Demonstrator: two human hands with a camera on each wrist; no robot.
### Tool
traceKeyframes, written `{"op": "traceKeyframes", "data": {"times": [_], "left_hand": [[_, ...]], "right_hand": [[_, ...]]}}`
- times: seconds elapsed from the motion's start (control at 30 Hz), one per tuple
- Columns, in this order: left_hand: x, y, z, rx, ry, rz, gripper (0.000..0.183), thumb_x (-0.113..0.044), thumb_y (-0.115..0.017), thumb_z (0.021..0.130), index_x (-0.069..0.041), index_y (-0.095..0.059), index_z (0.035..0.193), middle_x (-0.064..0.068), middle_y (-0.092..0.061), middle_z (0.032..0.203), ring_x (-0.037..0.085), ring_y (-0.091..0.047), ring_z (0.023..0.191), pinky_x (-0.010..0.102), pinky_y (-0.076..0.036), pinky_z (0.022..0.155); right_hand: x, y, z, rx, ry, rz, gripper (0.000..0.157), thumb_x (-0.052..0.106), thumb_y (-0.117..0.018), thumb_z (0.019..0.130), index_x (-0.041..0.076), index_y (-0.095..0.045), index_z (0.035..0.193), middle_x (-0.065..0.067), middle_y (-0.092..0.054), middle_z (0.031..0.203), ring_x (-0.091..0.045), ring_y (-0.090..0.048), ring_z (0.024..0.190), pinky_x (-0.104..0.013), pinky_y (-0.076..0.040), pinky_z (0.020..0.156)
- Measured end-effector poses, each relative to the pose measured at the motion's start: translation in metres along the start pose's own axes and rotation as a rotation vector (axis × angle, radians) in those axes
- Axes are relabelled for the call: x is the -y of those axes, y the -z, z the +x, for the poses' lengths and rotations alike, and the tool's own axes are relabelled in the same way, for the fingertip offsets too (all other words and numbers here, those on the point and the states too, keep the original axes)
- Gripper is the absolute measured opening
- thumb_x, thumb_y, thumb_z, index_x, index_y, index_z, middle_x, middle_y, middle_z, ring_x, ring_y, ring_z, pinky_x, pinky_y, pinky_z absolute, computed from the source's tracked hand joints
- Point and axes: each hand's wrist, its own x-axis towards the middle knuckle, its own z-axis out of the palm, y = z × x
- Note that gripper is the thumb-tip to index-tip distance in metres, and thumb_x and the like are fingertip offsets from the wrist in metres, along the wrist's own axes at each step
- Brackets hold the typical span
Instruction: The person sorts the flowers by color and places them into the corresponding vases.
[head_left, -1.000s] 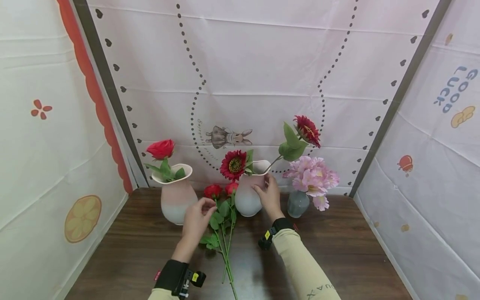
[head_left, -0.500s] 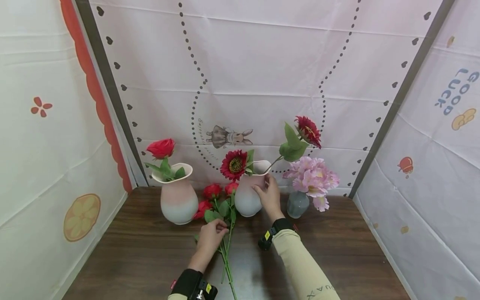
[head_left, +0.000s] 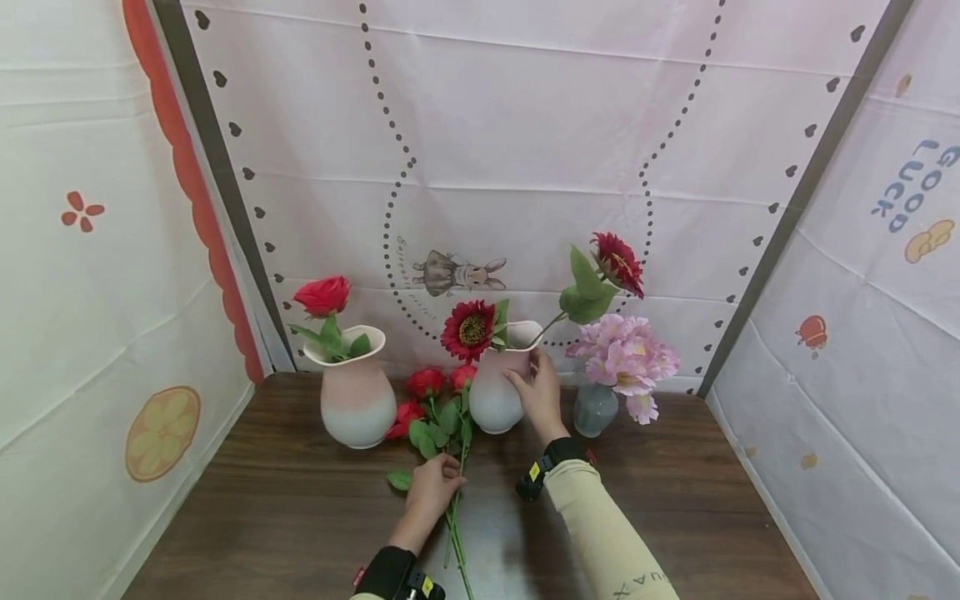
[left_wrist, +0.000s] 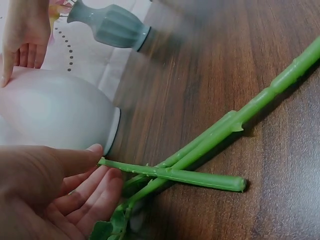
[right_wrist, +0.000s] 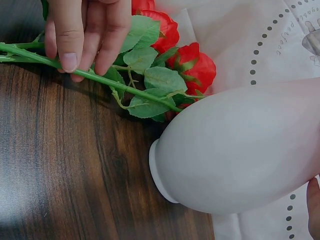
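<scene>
My left hand (head_left: 432,490) is over the lower part of several red roses (head_left: 425,382) lying on the table. In the left wrist view its thumb and fingers pinch a green rose stem (left_wrist: 200,179), which crosses other stems. My right hand (head_left: 542,396) holds the right side of a pink-and-white vase (head_left: 495,404), thumb at the front and fingers near the rim. Two dark red daisy-like flowers (head_left: 469,330) stand in this vase, one leaning left and one right. The right wrist view shows the vase's pale body (right_wrist: 235,150) close beside the rose heads.
A larger pink-and-white vase (head_left: 356,408) with one red rose (head_left: 322,297) stands on the left. To the right is a small grey-blue vase (head_left: 596,410) with pink flowers (head_left: 626,354). Printed cloth walls (head_left: 525,125) enclose the wooden table (head_left: 637,517) at the back and sides.
My left hand has moved from the rose heads down and right along the stems. A red rose near the left vase has come into sight. My right hand stays on the vase.
</scene>
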Motion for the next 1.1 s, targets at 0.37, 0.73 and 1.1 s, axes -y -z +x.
{"op": "traceKeyframes", "data": {"times": [0.37,0.73,1.1], "left_hand": [[-0.001,0.012,-0.007,0.009,0.024,-0.099,0.018,-0.008,-0.07,0.09,-0.001,-0.07,0.107,0.013,-0.073,0.095,0.026,-0.071,0.085,0.034,-0.059,0.065],[-0.01,0.04,-0.01,-0.032,-0.012,-0.222,0.019,-0.005,-0.069,0.09,0.001,-0.07,0.108,0.014,-0.073,0.096,0.025,-0.071,0.086,0.029,-0.059,0.066],[-0.025,0.067,-0.013,-0.128,-0.063,-0.189,0.018,-0.005,-0.07,0.09,-0.001,-0.071,0.108,0.012,-0.075,0.097,0.025,-0.073,0.089,0.03,-0.06,0.071]], "right_hand": [[0.0,0.0,-0.002,0.007,-0.002,0.003,0.063,0.018,-0.077,0.088,-0.001,-0.047,0.141,-0.023,-0.054,0.142,-0.037,-0.051,0.135,-0.049,-0.045,0.116],[0.0,0.001,-0.001,0.005,-0.004,0.007,0.063,0.018,-0.077,0.088,-0.001,-0.048,0.139,-0.023,-0.054,0.141,-0.036,-0.051,0.135,-0.048,-0.045,0.116],[0.001,0.001,0.0,0.007,-0.012,0.001,0.064,0.018,-0.078,0.087,-0.002,-0.048,0.14,-0.024,-0.053,0.142,-0.036,-0.05,0.136,-0.048,-0.044,0.116]]}}
